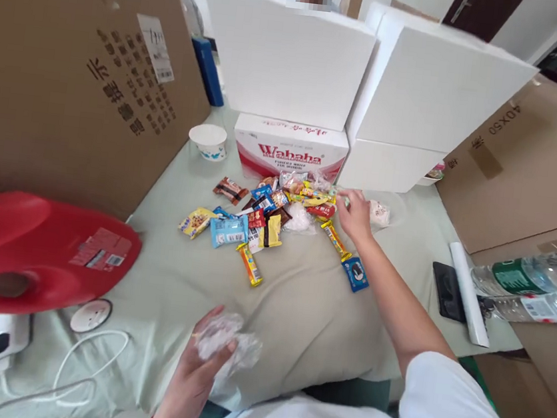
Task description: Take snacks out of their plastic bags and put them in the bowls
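Note:
My left hand (195, 367) grips a crumpled clear plastic bag (227, 344) near the front edge of the pale green cloth (298, 305). My right hand (355, 214) is stretched out to the far side of a pile of wrapped snacks (268, 211), with its fingers pinched on a small wrapped sweet at the pile's right end. Close to that hand lie a yellow snack bar (335, 239), a blue cookie packet (356, 273) and a white wrapped item (379, 212). Another yellow bar (250, 264) and a light blue packet (228, 230) lie nearer to me.
White foam boxes (286, 55) stand on a red-and-white Wahaha carton (290, 150) behind the pile. Large cardboard boxes (73, 65) flank both sides. A paper cup (208, 141), a red object (27, 247), a white cable (91, 355), a phone (447, 292) and water bottles (532, 275) are around.

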The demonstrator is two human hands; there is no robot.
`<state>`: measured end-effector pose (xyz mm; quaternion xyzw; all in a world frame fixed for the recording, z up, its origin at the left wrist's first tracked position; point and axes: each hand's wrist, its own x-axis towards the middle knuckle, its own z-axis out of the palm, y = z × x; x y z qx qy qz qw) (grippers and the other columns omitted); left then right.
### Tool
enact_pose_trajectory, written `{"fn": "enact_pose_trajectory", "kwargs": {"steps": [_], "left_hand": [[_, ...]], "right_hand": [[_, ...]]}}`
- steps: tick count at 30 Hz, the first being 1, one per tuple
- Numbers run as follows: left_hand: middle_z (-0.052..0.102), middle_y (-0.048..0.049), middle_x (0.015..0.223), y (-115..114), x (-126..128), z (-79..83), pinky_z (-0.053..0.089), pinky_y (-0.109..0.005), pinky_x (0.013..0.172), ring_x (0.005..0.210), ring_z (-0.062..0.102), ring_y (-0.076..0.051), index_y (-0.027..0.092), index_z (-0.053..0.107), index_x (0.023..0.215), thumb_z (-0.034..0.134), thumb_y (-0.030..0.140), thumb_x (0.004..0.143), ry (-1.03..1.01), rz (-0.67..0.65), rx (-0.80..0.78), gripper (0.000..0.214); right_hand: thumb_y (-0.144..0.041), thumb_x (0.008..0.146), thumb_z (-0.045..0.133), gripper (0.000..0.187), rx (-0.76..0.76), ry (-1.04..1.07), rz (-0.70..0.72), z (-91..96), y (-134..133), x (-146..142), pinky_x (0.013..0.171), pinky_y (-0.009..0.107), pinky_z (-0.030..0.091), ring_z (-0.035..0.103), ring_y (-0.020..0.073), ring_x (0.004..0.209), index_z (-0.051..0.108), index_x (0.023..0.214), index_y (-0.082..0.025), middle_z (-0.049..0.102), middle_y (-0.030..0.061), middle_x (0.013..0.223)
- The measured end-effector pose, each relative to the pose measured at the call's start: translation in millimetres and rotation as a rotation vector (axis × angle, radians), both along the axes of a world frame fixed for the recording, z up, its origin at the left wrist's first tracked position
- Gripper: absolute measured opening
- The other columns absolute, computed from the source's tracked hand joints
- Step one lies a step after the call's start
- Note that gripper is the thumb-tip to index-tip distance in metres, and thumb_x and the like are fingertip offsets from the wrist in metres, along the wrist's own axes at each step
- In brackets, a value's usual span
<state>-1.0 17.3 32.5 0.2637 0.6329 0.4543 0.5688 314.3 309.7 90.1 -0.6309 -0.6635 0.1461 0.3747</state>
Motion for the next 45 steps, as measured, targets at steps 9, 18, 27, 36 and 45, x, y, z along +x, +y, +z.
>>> {"fn": "enact_pose_trajectory", "kwargs": {"steps": [9, 18, 27, 36, 45], "left_hand": [[0.073, -0.0063, 0.114, 64, 87, -2.8, 0.055, -0.037, 0.093, 0.104, 0.069, -0.025, 0.021, 0.064, 0.114, 0.094, 0.037, 0.061, -0.237, -0.305, 0.14, 0.063], [0.069, 0.0029, 0.08, 82, 97, -24.2, 0.048, -0.026, 0.062, 0.068, 0.062, -0.014, 0.02, 0.065, 0.096, 0.094, 0.046, 0.059, -0.271, -0.05, -0.001, 0.054], [0.071, -0.0029, 0.1, 77, 97, -21.4, 0.055, -0.03, 0.074, 0.087, 0.067, -0.018, 0.021, 0.064, 0.116, 0.094, 0.04, 0.06, -0.351, -0.144, 0.088, 0.067], [0.071, -0.0059, 0.105, 71, 108, -1.2, 0.057, -0.034, 0.075, 0.1, 0.068, -0.025, 0.022, 0.064, 0.103, 0.086, 0.054, 0.073, -0.264, -0.123, 0.096, 0.049], [0.074, -0.0017, 0.092, 82, 80, -4.9, 0.057, -0.032, 0.077, 0.087, 0.068, -0.018, 0.019, 0.071, 0.093, 0.095, 0.045, 0.063, -0.402, 0.001, 0.068, 0.047]], "right_hand": [[-0.056, 0.073, 0.085, 0.057, -0.514, 0.597, 0.494, -33.7, -192, -18, 0.081, 0.03, 0.057, 0.065, 0.02, 0.106, 0.071, 0.12, -0.026, 0.064, 0.0082, 0.129], [-0.063, 0.073, 0.079, 0.046, -0.587, 0.96, -0.002, -40.6, -190, -16, 0.051, 0.022, 0.043, 0.05, 0.0107, 0.059, 0.064, 0.087, -0.022, 0.056, -0.0031, 0.069], [-0.047, 0.062, 0.087, 0.049, -0.833, 0.866, 0.252, -48.7, -192, -33, 0.059, 0.025, 0.051, 0.061, 0.0165, 0.076, 0.068, 0.099, -0.021, 0.069, 0.0024, 0.092], [-0.03, 0.082, 0.066, 0.013, -0.387, 0.328, 0.261, -48.1, -204, -47, 0.078, 0.035, 0.053, 0.059, 0.0189, 0.081, 0.071, 0.092, -0.023, 0.066, 0.0042, 0.091], [-0.053, 0.071, 0.084, 0.038, -0.595, 0.962, 0.085, -39.9, -201, -20, 0.067, 0.028, 0.052, 0.056, 0.0129, 0.068, 0.068, 0.087, -0.023, 0.062, -0.0028, 0.075]]}}
